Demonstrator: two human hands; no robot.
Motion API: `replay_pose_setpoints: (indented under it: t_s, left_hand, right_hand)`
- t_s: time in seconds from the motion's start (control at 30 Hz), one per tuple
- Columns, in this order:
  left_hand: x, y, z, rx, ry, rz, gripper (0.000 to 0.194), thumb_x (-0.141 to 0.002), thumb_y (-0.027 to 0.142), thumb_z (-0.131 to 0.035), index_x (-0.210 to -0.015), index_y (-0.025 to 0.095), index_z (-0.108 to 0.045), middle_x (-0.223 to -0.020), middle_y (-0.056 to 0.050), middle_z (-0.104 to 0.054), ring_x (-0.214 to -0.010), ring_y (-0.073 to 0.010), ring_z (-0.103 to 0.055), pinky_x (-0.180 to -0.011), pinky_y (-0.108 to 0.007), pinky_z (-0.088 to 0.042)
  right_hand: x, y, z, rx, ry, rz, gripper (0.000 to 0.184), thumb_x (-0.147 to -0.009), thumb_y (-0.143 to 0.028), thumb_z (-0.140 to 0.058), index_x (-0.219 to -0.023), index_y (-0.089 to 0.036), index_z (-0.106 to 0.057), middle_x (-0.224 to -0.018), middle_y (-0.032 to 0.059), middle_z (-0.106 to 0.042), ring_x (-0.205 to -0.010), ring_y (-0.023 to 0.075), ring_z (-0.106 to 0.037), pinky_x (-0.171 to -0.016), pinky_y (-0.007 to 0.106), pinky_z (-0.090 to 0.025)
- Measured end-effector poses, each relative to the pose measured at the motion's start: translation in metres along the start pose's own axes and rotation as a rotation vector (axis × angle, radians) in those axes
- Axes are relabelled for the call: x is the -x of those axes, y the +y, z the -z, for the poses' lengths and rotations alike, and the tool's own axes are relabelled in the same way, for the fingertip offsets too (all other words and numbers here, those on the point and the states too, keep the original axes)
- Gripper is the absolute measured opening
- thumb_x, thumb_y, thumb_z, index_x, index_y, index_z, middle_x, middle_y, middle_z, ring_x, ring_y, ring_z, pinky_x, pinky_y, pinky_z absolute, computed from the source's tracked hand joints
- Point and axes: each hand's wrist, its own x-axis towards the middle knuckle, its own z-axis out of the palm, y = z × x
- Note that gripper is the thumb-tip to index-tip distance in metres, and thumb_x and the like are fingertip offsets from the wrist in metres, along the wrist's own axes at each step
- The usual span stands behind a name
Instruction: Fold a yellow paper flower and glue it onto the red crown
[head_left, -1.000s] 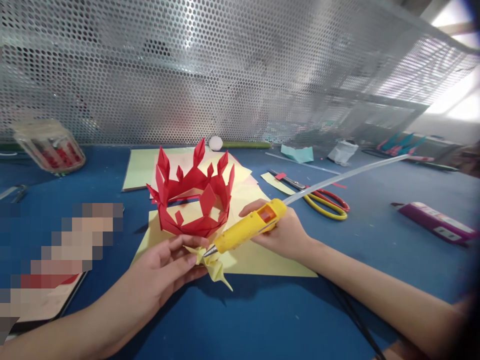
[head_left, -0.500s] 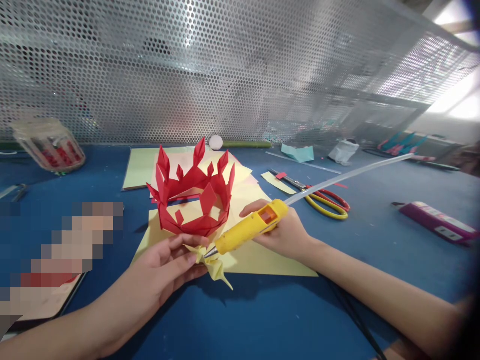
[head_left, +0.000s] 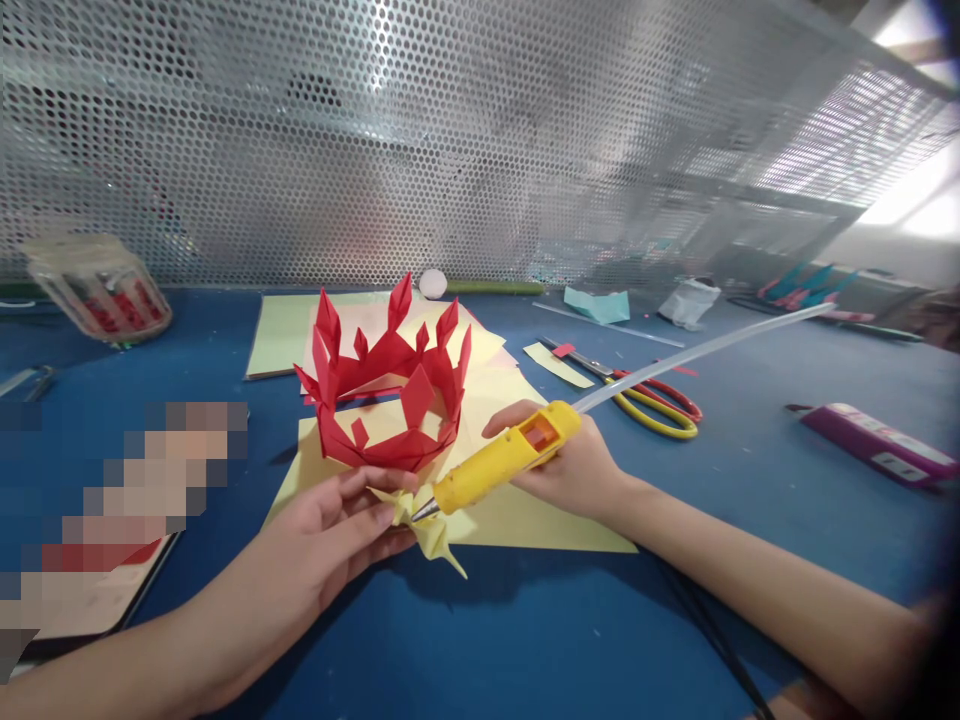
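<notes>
My left hand [head_left: 337, 535] pinches a small folded yellow paper piece [head_left: 435, 540] with pointed ends, just in front of a red paper crown [head_left: 386, 440]. In my right hand [head_left: 562, 470] is a yellow hot glue gun [head_left: 495, 465], its metal tip at the middle of the yellow paper piece. A long clear glue stick [head_left: 712, 350] sticks out of the gun's back end toward the upper right. The crown stands upright on yellow paper sheets [head_left: 547, 520]. Most of my right fingers are hidden behind the gun.
Scissors [head_left: 656, 410] with red and yellow handles lie to the right, beside a pale paper strip [head_left: 559, 365]. A purple case [head_left: 870, 440] rests farther right. A tilted jar [head_left: 105, 290] stands at left, near a pixelated area. Behind runs a perforated metal panel [head_left: 480, 140].
The glue gun has shifted very slightly right and down, with its tip still at the yellow paper piece. My left hand has hardly moved.
</notes>
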Motion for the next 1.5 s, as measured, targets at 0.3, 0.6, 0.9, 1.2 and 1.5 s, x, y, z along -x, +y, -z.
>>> replay_pose_setpoints:
  t_s: [0.3,0.6,0.9,1.2,1.5]
  left_hand:
    - [0.002,-0.0026,0.0039,-0.011,0.006,0.0,0.033,-0.057,0.039,-0.095,-0.082,0.022,-0.081,-0.096,0.0,-0.074,-0.092,-0.0162,-0.068,-0.081,-0.02,-0.059]
    - [0.0007,-0.0028,0.0035,-0.031,-0.003,0.007,0.032,-0.062,0.037,-0.093,-0.087,0.021,-0.08,-0.105,-0.003,-0.075,-0.101,-0.0209,-0.068,-0.087,-0.024,-0.058]
    - [0.0024,-0.0007,0.0018,-0.046,0.0,0.017,0.025,-0.071,0.033,-0.088,-0.09,0.02,-0.078,-0.11,-0.004,-0.075,-0.108,-0.024,-0.068,-0.089,-0.026,-0.057]
    - [0.0047,0.0008,0.0006,-0.026,0.007,0.026,0.022,-0.069,0.031,-0.089,-0.085,0.02,-0.079,-0.102,-0.003,-0.076,-0.098,-0.0198,-0.069,-0.087,-0.025,-0.058]
    - [0.0038,0.0004,0.0021,-0.026,0.006,0.018,0.016,-0.074,0.027,-0.086,-0.086,0.02,-0.079,-0.102,-0.002,-0.076,-0.098,-0.0189,-0.069,-0.085,-0.023,-0.058]
  right_hand:
    - [0.0003,0.0005,-0.0004,-0.013,-0.009,0.011,0.013,-0.075,-0.017,-0.058,-0.085,-0.021,-0.065,-0.08,0.0004,-0.074,-0.06,0.0131,-0.068,-0.055,0.021,-0.052]
    - [-0.0004,0.0004,0.0014,-0.021,-0.022,0.012,0.013,-0.076,-0.019,-0.057,-0.087,-0.021,-0.065,-0.081,0.0003,-0.074,-0.058,0.0131,-0.066,-0.054,0.023,-0.052]
    - [0.0003,0.0011,0.0024,-0.013,-0.031,0.008,0.013,-0.075,-0.017,-0.058,-0.086,-0.023,-0.063,-0.08,0.0012,-0.074,-0.059,0.0157,-0.068,-0.058,0.026,-0.055]
    - [0.0005,0.0026,0.0025,-0.02,-0.036,0.021,0.008,-0.078,-0.022,-0.058,-0.085,-0.022,-0.063,-0.079,0.0018,-0.074,-0.061,0.0152,-0.069,-0.056,0.024,-0.054]
    - [0.0014,0.0053,0.003,0.005,-0.04,0.002,0.011,-0.077,-0.023,-0.057,-0.085,-0.022,-0.065,-0.079,0.0011,-0.075,-0.06,0.0149,-0.069,-0.057,0.024,-0.054]
